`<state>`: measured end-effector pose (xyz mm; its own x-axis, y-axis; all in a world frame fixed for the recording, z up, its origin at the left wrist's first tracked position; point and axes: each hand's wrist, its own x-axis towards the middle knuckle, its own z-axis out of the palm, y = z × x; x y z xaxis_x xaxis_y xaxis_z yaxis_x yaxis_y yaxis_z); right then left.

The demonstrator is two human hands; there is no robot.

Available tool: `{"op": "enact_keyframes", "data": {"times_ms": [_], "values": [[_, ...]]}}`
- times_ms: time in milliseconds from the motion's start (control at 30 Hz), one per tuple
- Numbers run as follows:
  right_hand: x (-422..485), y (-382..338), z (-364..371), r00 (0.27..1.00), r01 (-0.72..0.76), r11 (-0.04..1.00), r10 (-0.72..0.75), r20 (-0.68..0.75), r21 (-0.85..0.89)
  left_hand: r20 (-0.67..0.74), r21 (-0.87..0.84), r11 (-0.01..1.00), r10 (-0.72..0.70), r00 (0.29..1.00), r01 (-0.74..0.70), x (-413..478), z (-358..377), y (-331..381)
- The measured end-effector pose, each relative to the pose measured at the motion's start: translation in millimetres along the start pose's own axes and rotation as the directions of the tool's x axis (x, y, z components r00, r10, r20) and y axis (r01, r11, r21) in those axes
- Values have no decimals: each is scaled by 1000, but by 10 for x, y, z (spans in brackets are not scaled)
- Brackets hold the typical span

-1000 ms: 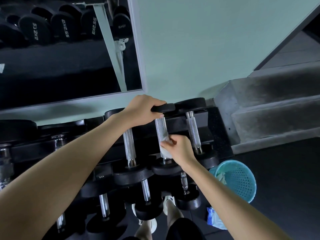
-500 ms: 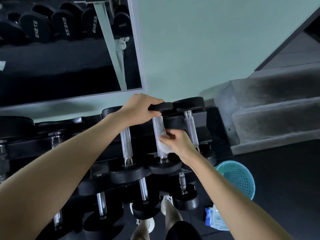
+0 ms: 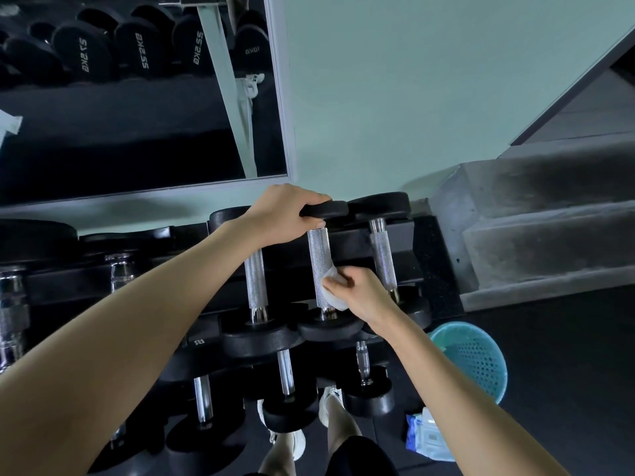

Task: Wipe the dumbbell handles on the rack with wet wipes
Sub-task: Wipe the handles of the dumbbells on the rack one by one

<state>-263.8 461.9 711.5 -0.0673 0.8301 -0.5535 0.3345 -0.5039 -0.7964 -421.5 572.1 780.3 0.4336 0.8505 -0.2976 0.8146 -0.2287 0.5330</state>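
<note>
Pinching wipe [image 3: 332,287] with right grip [image 3: 364,294] at near end of handle [image 3: 318,252]. Clasping far head [image 3: 328,209] with left grip [image 3: 281,214], straight beyond along axis.

two hands in mid frame: left hand [image 3: 285,214], right hand [image 3: 360,293]. one white wipe [image 3: 331,286]. on the rack [image 3: 350,245], five dumbbells in the upper row [image 3: 256,280], three at centre and two at the left edge. three dumbbells in the lower row [image 3: 285,372]; a possible fourth at lower left is too dark to count. one teal basket [image 3: 474,359] and one blue wipe pack [image 3: 426,438] at lower right. one mirror [image 3: 137,132] at upper left. two white shoes [image 3: 298,441] at the bottom.
</note>
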Motion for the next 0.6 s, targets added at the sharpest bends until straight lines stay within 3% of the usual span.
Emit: {"op": "enact_keyframes", "data": {"times_ms": [100, 133, 167, 233, 300, 433, 500, 567, 600], "values": [[-182, -94, 22, 978, 63, 997, -55, -202, 35, 5, -45, 999, 7, 1000, -7, -52, -1, -26], [-248, -141, 37, 962, 107, 993, -91, -259, 49, -53, -53, 998, 22, 998, -25, -108, 4, -25], [-300, -193, 56, 945, 144, 989, -126, -303, 37, -166, -44, 998, 36, 985, -44, -176, 25, -30], [-330, -295, 119, 913, 174, 984, -175, -370, -36, -471, -41, 998, 14, 882, -38, -379, 100, -2], [-269, -378, 200, 884, 158, 981, -192, -427, -114, -590, -166, 986, -102, 801, 3, -630, 202, 81], [-190, -463, 334, 929, 107, 972, -173, -326, -209, -362, -533, 831, -394, 845, 159, -880, 467, 151], [-211, -432, 358, 952, 114, 974, -164, -259, -197, -246, -699, 683, -506, 827, 210, -889, 574, 130], [-220, -362, 374, 949, 113, 971, -168, -267, -209, -133, -807, 542, -553, 823, 234, -872, 663, 132], [-219, -340, 378, 938, 116, 968, -180, -296, -222, -111, -801, 544, -547, 830, 251, -854, 707, 135]]}}
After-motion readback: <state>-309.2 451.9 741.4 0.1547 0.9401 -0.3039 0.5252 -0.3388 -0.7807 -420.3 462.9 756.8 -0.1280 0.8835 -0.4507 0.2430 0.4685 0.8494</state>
